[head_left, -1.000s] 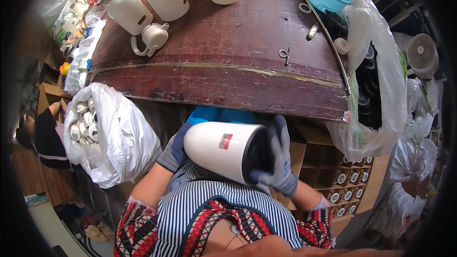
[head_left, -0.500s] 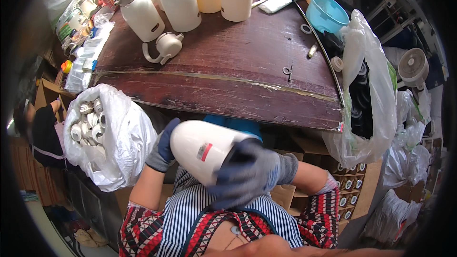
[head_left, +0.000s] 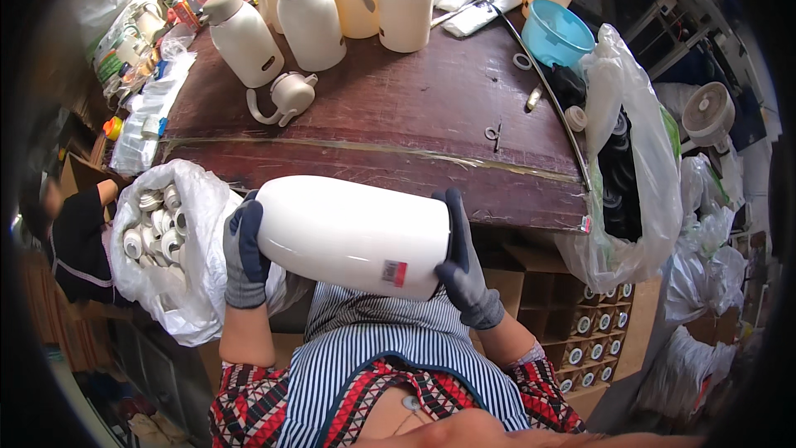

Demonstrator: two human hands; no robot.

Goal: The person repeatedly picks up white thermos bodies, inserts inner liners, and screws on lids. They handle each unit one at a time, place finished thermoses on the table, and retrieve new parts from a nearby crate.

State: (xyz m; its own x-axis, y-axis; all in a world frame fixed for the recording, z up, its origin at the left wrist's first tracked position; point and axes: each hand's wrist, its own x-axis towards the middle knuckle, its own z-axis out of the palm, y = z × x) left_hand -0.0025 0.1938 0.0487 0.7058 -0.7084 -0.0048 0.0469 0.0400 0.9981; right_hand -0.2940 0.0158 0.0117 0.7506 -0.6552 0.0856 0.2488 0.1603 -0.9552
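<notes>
Fingers of both gloved hands are curling around a white flask body point(head_left: 352, 236), which I am seeing lying on its side in the middle of the frame, just below the near edge of the wooden table point(head_left: 398, 116). I am watching the left hand point(head_left: 243, 253) clasping the rounded end at centre left, fingers pressed together over the curve, while the right hand point(head_left: 461, 261) is cupping the flat end at centre right, fingers close together and pointing up. Both palms are turned away from me, so how firmly they are pressing I cannot tell. A small label point(head_left: 395, 273) is sitting near the right end, too small to make out. The shell is looking smooth, glossy and barrel-shaped; the gloves are looking grey, knitted and dark-coated.

Beneath it a striped apron point(head_left: 390, 357) is filling the lower centre. At centre left a clear plastic bag point(head_left: 178, 257) is bulging with round pale caps, partly veiled by the film. On the worn, dark red tabletop a loose lid with a handle point(head_left: 284, 97) is lying, and behind it cream jugs point(head_left: 311, 12) are standing in a row, their tops cut off by the frame's upper edge. A blue bowl point(head_left: 557, 31) is resting at upper right, above a second bag point(head_left: 634, 158) holding dark rings.
</notes>
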